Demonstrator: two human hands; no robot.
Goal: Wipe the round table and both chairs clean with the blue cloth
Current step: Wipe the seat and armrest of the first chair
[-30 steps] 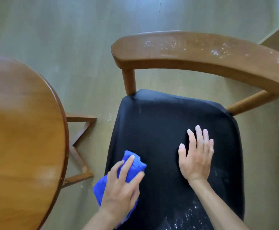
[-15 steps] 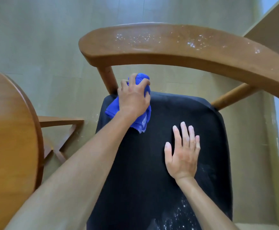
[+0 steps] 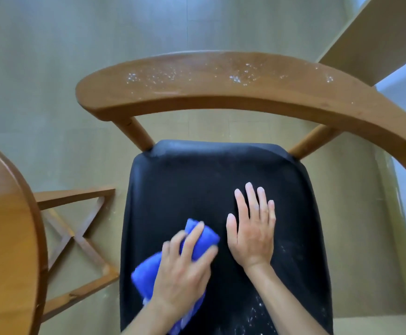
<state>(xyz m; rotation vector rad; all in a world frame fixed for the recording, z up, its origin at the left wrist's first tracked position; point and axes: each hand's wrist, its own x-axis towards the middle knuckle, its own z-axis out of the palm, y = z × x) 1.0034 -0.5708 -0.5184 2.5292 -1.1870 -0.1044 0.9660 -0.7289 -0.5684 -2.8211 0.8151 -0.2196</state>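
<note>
In the head view, the left hand (image 3: 182, 267) grips the bunched blue cloth (image 3: 148, 274) and presses it on the near left part of the black padded chair seat (image 3: 197, 180), while the right hand (image 3: 251, 228) lies flat with straight fingers just to its right. The cloth looks soft, light and limp, so it is likely best held wadded under the palm. White specks (image 3: 236, 78) dot the curved wooden backrest (image 3: 269, 100) at the far side; the round wooden table (image 3: 1, 226) stands at left.

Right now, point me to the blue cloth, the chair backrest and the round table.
blue cloth (image 3: 203, 240): head view, on the bunched end past the left fingers.
chair backrest (image 3: 221, 93): head view, on the speckled top of the curved wooden rail.
round table (image 3: 6, 238): head view, on the bare wooden top at left.
</note>
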